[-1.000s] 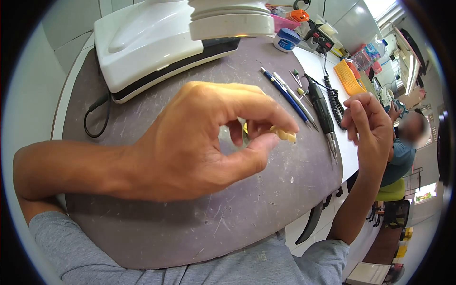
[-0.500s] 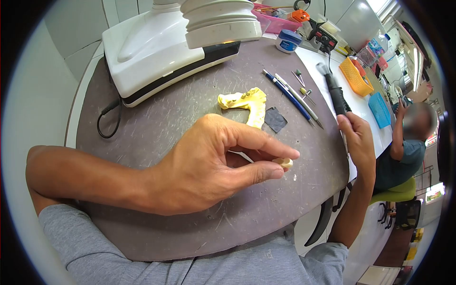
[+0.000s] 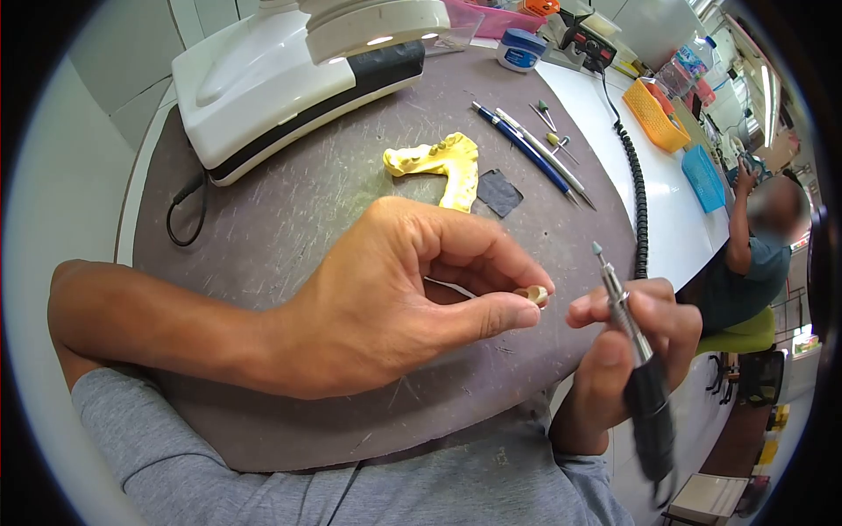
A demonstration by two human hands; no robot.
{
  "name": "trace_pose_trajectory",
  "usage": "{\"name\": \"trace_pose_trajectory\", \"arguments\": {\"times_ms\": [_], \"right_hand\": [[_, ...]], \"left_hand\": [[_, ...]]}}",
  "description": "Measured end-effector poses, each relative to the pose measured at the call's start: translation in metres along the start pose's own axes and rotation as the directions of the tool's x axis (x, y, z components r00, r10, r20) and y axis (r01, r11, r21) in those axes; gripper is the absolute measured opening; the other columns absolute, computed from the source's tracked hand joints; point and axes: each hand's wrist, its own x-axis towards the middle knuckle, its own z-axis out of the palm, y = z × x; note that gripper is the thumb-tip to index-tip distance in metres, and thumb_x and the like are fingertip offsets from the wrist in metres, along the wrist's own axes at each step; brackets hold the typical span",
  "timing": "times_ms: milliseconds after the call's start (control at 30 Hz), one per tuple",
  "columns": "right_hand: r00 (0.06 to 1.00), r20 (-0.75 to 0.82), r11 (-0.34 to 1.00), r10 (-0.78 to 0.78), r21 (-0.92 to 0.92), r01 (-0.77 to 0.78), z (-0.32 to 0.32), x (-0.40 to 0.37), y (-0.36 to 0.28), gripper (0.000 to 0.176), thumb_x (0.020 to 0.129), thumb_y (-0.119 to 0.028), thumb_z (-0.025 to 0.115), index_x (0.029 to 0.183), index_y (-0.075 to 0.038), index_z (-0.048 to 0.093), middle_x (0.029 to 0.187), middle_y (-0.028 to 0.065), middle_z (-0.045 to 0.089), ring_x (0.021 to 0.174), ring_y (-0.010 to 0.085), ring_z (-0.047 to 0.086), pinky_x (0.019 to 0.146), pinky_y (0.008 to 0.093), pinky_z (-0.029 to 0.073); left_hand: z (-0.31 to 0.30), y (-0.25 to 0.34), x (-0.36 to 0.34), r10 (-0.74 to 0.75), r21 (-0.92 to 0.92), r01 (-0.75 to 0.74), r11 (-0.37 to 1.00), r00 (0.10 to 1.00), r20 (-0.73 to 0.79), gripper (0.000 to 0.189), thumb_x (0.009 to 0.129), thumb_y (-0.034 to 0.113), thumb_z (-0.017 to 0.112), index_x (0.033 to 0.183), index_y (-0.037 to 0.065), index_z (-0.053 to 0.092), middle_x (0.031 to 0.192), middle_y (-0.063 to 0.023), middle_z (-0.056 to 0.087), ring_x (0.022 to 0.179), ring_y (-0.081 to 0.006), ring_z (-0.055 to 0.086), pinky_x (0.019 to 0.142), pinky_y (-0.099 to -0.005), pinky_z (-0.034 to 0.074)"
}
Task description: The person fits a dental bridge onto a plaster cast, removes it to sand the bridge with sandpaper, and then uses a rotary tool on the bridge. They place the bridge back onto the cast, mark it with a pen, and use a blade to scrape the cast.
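Observation:
Between thumb and forefinger, my left hand pinches a small cream dental crown, its hollow side showing. My right hand grips a rotary handpiece with a black rear body and silver front. A pointed greenish grinding bur at its tip points up, apart from the crown. Beyond my left hand, a yellow dental model lies on the grey-brown work mat. Beside the model is a dark square of sheet.
A white machine with a hose stands at the back left. A blue pen-like tool, a silver one and several burs lie right of the model. A blue-lidded jar and an orange basket sit farther back. Another person sits at right.
My right hand has brought the handpiece in from the right edge and turned it so the bur points up. My left hand has tilted the crown, showing its hollow. The view shifted slightly.

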Motion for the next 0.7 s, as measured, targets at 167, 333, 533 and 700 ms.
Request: {"name": "trace_pose_trajectory", "arguments": {"times_ms": [167, 333, 533, 700], "right_hand": [[0.998, -0.034, 0.999, -0.052, 0.01, 0.053, 0.014, -0.01, -0.007, 0.044, 0.079, -0.004, 0.079, 0.109, -0.002, 0.047, 0.085, 0.0158, 0.063, 0.08, 0.0253, 0.07, 0.073, 0.0313, 0.059], [1.0, 0.017, 0.998, -0.019, 0.057, 0.018, 0.016, -0.012, -0.009, 0.039, 0.08, -0.001, 0.076, 0.105, -0.001, 0.047, 0.084, 0.0149, 0.061, 0.096, 0.0387, 0.07, 0.086, 0.0371, 0.06], [0.999, 0.006, 0.997, -0.04, 0.067, 0.039, 0.019, -0.015, -0.006, 0.038, 0.079, -0.004, 0.078, 0.103, 0.001, 0.048, 0.081, 0.0146, 0.061, 0.096, 0.0406, 0.07, 0.082, 0.0351, 0.062], [0.998, -0.04, 0.995, -0.058, 0.082, 0.061, 0.02, -0.015, -0.005, 0.038, 0.079, -0.005, 0.079, 0.102, 0.001, 0.05, 0.077, 0.0146, 0.062, 0.093, 0.0404, 0.07, 0.078, 0.0345, 0.062]], "left_hand": [[0.0, 0.001, 0.0, 0.005, 0.015, -0.005, 1.0, 1.0, 0.016, 0.018, 0.086, -0.002, 0.072, 0.104, -0.004, 0.069, 0.102, -0.0138, 0.072, 0.096, -0.0161, 0.069, 0.089, -0.0295, 0.057], [0.001, 0.0, -0.001, 0.031, 0.023, -0.032, 0.999, 0.999, 0.023, 0.018, 0.086, -0.002, 0.072, 0.104, -0.003, 0.068, 0.1, -0.0135, 0.071, 0.096, -0.0162, 0.069, 0.088, -0.0286, 0.057], [0.002, 0.003, -0.002, 0.009, 0.022, -0.009, 1.0, 1.0, 0.016, 0.018, 0.086, -0.001, 0.073, 0.102, -0.004, 0.068, 0.099, -0.0127, 0.071, 0.095, -0.0156, 0.069, 0.087, -0.0278, 0.057], [0.0, 0.003, -0.001, 0.025, 0.043, -0.026, 0.999, 0.999, 0.028, 0.017, 0.086, 0.0, 0.073, 0.101, -0.004, 0.067, 0.099, -0.0124, 0.071, 0.095, -0.0148, 0.069, 0.087, -0.0278, 0.057]]}}
